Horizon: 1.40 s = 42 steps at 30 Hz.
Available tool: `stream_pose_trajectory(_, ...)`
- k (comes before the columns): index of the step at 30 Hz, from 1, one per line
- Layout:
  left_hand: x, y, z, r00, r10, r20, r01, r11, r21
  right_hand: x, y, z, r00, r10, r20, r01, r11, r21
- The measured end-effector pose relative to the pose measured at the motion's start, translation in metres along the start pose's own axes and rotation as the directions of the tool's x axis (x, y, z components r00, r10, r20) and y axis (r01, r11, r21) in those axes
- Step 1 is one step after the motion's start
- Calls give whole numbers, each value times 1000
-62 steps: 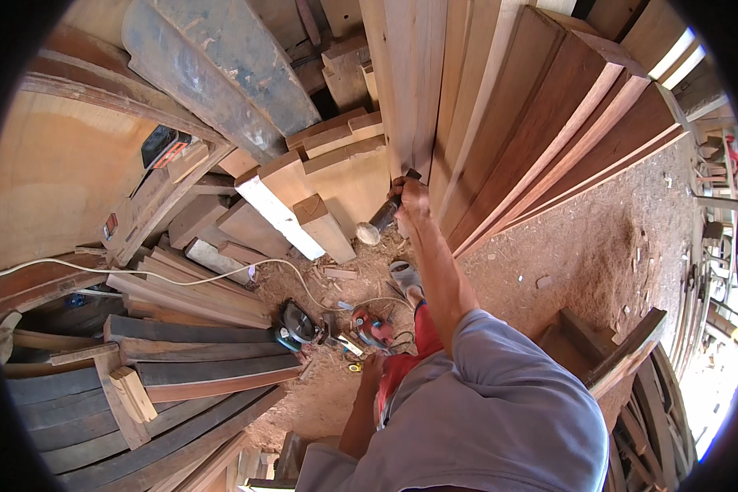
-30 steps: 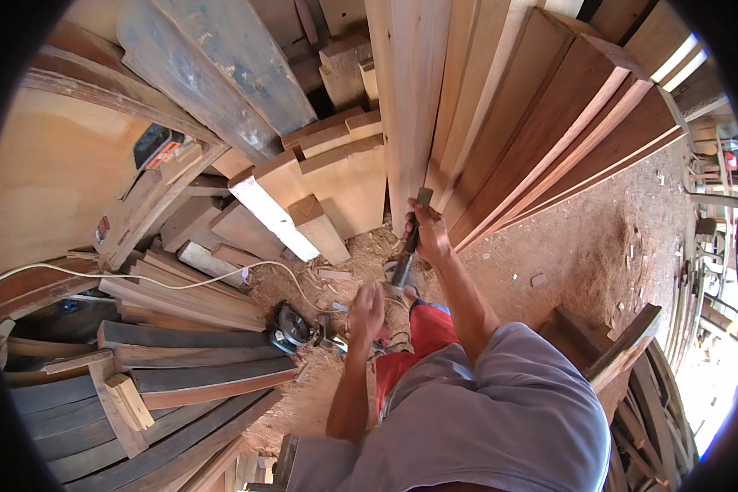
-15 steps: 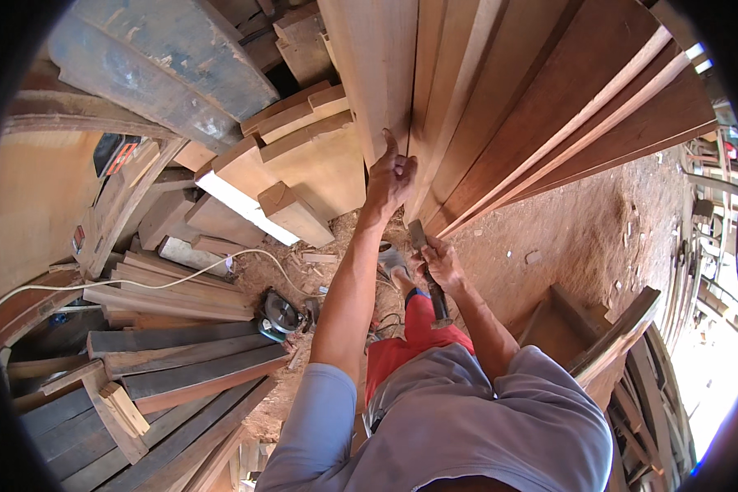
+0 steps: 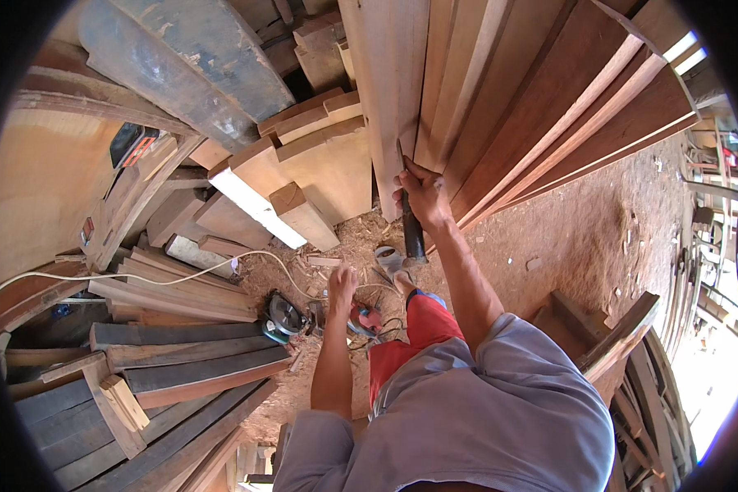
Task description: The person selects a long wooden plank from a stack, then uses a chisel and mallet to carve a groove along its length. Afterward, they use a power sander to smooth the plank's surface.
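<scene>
Smooth-handled tool [image 4: 414, 236], matt wooden boards [image 4: 385, 90], rough floor [image 4: 578, 221], cloth shirt [image 4: 484, 410]

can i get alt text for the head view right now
A person's right hand grips a dark-handled, chisel-like tool near tall wooden planks, while the left hand is held apart with no tool visible in it. Around them are a dusty floor, a teal-and-black power tool and, to the left, stacked timber.

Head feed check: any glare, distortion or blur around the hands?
Head view: glare burns out the right rim, well clear of the left hand and right hand; head view: dark boards at lower left seem to bow, corners black; head view: the dark-handled tool reads clearly.
</scene>
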State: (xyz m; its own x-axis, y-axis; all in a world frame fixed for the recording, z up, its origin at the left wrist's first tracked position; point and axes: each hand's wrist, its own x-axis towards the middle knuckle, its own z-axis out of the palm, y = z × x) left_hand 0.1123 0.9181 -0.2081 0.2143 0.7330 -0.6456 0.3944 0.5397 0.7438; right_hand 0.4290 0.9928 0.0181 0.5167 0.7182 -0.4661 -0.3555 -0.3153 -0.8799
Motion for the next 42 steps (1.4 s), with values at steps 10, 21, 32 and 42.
stream_pose_trajectory(10, -170, -112, -50, 856, -483, 185, 466, 876, 128, 11, -15, -4, 999, 44, 16, -43, 997, -69)
stream_pose_trajectory(21, -126, -72, -6, 961, -207, 183, 225, 970, -87, 48, -19, -14, 997, 21, 79, 5, 946, -324)
stream_pose_trajectory(32, -117, -153, -26, 976, -167, 142, 147, 979, 138, 30, -12, -20, 977, 36, 210, 91, 820, -565)
stream_pose_trajectory(42, -136, -133, -44, 928, -358, 102, 359, 933, 15, 49, -24, -12, 999, 29, 39, -12, 923, -385)
